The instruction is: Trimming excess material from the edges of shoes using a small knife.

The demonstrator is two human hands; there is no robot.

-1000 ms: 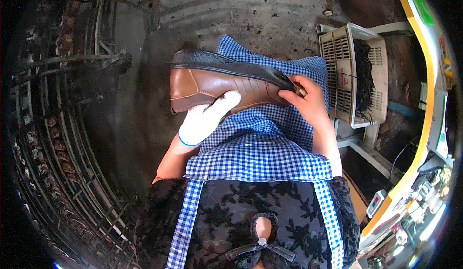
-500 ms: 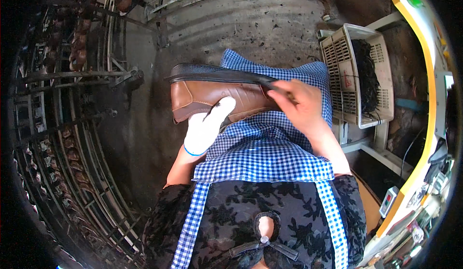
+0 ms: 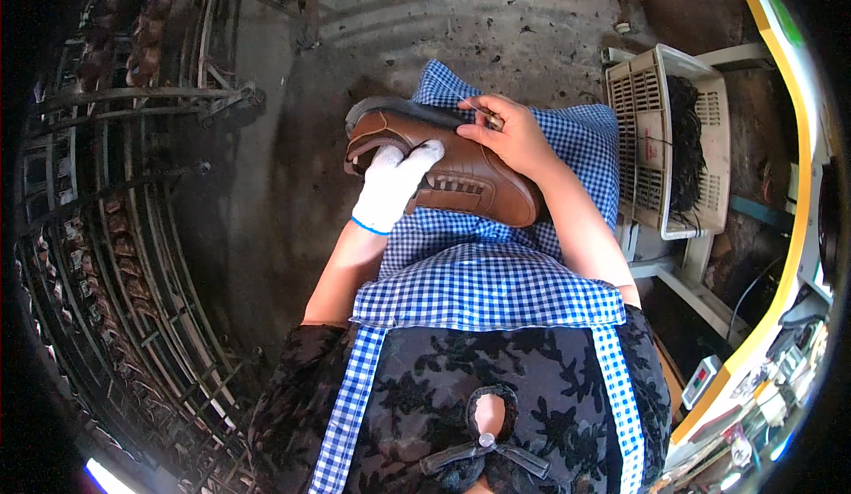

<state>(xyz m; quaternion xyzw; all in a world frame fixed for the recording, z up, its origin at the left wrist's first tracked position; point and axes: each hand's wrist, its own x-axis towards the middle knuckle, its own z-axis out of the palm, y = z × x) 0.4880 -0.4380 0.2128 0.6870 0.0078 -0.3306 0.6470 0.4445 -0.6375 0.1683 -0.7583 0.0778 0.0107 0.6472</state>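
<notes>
Gloved left hand (image 3: 387, 188) clamps a brown shoe (image 3: 474, 162), apparently steadying it; at one o'clock, the right hand (image 3: 517, 135) pinches a slim tool (image 3: 493, 121).

The white-gloved left hand (image 3: 391, 188) is closed in a grip, thumb (image 3: 429, 152) pointing up and to the right, the wrist nearly in line with the bare left forearm (image 3: 341, 272). The ungloved right hand (image 3: 509, 136) is held slightly farther from the body, its thumb and forefinger drawn close together and pointing left, while the bare right forearm (image 3: 581, 215) slants inward from the lower right.
</notes>
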